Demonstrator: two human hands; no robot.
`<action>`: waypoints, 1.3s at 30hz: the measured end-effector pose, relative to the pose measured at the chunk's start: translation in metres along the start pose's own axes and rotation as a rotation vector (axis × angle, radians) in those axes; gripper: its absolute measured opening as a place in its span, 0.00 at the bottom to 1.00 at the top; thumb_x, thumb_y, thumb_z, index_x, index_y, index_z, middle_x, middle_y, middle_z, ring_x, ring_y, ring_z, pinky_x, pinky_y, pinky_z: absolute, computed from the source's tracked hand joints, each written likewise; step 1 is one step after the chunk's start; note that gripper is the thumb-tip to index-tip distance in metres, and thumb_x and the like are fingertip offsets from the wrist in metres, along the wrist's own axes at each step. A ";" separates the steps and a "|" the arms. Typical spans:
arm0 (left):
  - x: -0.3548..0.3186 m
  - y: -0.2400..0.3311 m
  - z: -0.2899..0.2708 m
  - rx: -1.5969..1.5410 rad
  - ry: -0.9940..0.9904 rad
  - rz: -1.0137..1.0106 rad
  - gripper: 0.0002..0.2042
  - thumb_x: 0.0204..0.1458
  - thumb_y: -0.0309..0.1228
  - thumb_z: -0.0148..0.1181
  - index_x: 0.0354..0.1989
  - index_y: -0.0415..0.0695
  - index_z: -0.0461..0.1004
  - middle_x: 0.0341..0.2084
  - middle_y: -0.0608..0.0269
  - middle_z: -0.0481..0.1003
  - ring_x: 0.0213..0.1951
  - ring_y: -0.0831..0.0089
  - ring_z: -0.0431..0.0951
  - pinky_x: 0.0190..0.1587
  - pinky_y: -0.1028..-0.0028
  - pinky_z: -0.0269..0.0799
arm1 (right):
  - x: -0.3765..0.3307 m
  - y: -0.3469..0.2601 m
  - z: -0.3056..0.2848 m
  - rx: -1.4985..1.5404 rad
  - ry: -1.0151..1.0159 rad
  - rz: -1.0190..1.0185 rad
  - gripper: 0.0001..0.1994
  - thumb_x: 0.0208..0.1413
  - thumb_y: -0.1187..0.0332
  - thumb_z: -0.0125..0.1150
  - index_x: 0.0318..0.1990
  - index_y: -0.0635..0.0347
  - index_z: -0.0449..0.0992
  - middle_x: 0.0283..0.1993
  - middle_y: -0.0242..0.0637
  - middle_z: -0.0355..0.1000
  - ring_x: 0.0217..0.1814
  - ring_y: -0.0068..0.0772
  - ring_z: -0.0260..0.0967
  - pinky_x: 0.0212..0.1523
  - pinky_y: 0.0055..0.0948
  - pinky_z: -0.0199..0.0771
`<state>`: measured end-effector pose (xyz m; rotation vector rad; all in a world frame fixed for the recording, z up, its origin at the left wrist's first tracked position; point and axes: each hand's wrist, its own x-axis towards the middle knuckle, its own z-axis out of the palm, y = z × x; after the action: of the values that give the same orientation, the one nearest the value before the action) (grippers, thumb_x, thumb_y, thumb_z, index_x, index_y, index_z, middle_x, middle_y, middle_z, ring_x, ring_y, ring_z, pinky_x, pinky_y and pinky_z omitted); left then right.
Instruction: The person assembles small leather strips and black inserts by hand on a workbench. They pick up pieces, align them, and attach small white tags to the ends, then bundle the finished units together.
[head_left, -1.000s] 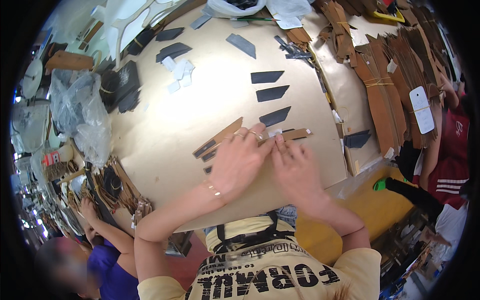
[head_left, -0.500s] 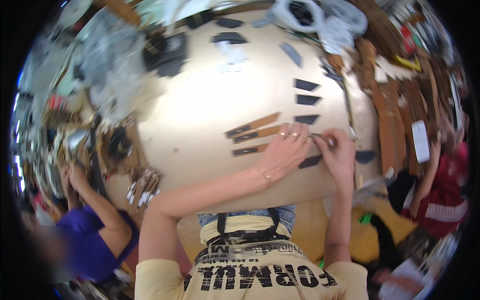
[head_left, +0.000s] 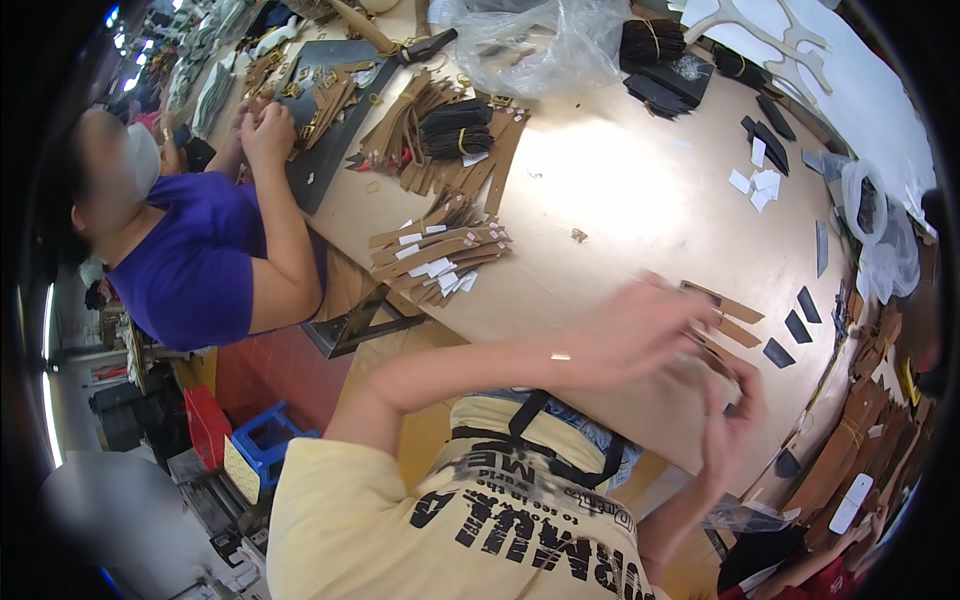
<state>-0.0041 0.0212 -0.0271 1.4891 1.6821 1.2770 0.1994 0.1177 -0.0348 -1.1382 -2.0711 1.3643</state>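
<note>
My left hand (head_left: pixel 650 325) hovers over the table in front of me, its fingers smeared by motion and pointing right. Close by on the right, my right hand (head_left: pixel 735 415) has its thumb and fingers curled; what they hold, if anything, is blurred. A brown strip (head_left: pixel 712 355) shows indistinctly between the two hands, and I cannot tell whether it is held or lying down. Just beyond them lie a brown strap (head_left: pixel 742 307) and another brown strap (head_left: pixel 738 332). Farther right sit several dark slant-cut pieces, among them a dark piece (head_left: pixel 778 352).
A pile of brown straps with white tags (head_left: pixel 440 255) lies left of me, near dark bundled strips (head_left: pixel 457 130). A person in purple (head_left: pixel 215 260) works at the left edge. White cards (head_left: pixel 762 185) and a plastic bag (head_left: pixel 540 45) lie far back. Brown strips (head_left: pixel 840 440) are stacked at right.
My view has swung left, bringing the person in purple and the tagged straps into fuller sight. My hands, earlier together at a small dark piece, are now slightly apart and blurred.
</note>
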 end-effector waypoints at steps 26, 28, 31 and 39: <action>-0.071 -0.001 -0.029 0.776 0.519 -0.055 0.12 0.47 0.19 0.65 0.41 0.42 0.80 0.48 0.55 0.70 0.49 0.61 0.71 0.51 0.63 0.69 | 0.199 0.014 0.018 -0.447 0.084 -0.244 0.13 0.53 0.60 0.68 0.42 0.57 0.80 0.41 0.40 0.75 0.45 0.38 0.71 0.47 0.41 0.65; -0.055 0.004 -0.016 0.738 0.442 0.029 0.11 0.47 0.20 0.65 0.40 0.42 0.80 0.49 0.55 0.70 0.50 0.60 0.71 0.52 0.63 0.67 | 0.210 0.014 0.038 -0.576 0.155 -0.352 0.14 0.53 0.58 0.68 0.41 0.56 0.81 0.42 0.40 0.74 0.47 0.39 0.70 0.48 0.40 0.64; -0.042 0.008 -0.004 0.667 0.356 0.086 0.12 0.44 0.24 0.69 0.38 0.49 0.82 0.48 0.55 0.73 0.50 0.60 0.69 0.53 0.64 0.61 | 0.215 0.011 0.057 -0.711 0.199 -0.465 0.14 0.52 0.56 0.68 0.41 0.55 0.81 0.43 0.39 0.71 0.50 0.40 0.67 0.51 0.38 0.63; -0.042 -0.007 -0.006 0.602 0.310 -0.014 0.12 0.46 0.23 0.67 0.40 0.46 0.82 0.48 0.53 0.73 0.50 0.58 0.71 0.52 0.61 0.65 | 0.220 0.016 0.051 -0.714 0.057 -0.369 0.10 0.53 0.58 0.66 0.33 0.54 0.80 0.41 0.38 0.70 0.50 0.39 0.64 0.51 0.37 0.59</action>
<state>-0.0024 -0.0198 -0.0389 1.6524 2.4315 1.0834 0.0415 0.2698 -0.0919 -0.9363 -2.6382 0.4120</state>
